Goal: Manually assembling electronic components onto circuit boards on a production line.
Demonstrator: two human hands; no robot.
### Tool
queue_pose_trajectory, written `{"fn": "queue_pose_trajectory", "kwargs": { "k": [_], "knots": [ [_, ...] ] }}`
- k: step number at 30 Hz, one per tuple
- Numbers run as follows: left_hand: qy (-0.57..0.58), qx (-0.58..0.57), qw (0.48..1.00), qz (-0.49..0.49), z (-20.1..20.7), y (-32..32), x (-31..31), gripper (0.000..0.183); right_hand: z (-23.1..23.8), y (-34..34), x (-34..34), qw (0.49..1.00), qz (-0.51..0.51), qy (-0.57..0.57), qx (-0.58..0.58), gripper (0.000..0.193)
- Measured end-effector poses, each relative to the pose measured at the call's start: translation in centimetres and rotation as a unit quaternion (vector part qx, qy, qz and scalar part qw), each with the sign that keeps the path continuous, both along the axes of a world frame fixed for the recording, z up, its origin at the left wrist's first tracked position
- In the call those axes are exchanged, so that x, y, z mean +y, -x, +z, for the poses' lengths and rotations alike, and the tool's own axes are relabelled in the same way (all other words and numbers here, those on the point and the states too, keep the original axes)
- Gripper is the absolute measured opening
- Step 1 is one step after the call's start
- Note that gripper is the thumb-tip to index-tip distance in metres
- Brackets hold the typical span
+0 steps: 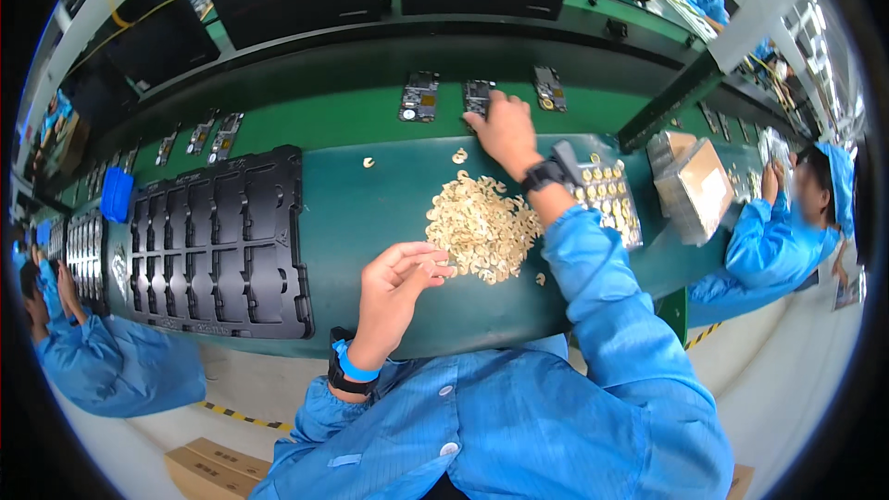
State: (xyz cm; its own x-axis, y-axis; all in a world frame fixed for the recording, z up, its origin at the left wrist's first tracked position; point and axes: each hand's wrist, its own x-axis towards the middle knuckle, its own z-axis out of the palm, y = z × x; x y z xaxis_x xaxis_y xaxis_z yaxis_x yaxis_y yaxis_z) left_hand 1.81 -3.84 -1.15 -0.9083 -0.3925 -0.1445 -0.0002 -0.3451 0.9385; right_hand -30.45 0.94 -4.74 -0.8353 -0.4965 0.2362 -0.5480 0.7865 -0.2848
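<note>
My left hand (396,282) hovers at the left edge of a pile of small pale ring-shaped parts (482,225) on the green bench, fingertips pinched on one or two of them. My right hand (505,130) reaches far forward to the conveyor and rests on a small circuit board (478,95), fingers curled over it. Two more boards (419,97) (548,89) lie on the belt either side. A black band sits on my right wrist, a blue one on my left.
A black moulded tray (218,241) with empty pockets lies at the left. A sheet of gold round parts (611,194) and a cardboard box (693,183) sit at the right. Further boards (211,134) ride the belt. Co-workers in blue sit on both sides.
</note>
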Motion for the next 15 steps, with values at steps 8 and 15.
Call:
{"fn": "queue_pose_trajectory", "kwargs": {
  "k": [8,15],
  "knots": [
    [0.029,-0.021,0.999,0.0,0.5,0.9,1.3,0.025,-2.2,2.0,-0.5,0.933,-0.027,0.354,-0.058,0.051],
    [0.034,0.004,0.995,0.091,1.1,3.7,4.3,0.026,5.0,-14.9,7.7,0.655,0.12,0.603,-0.44,0.023]
  ]
}}
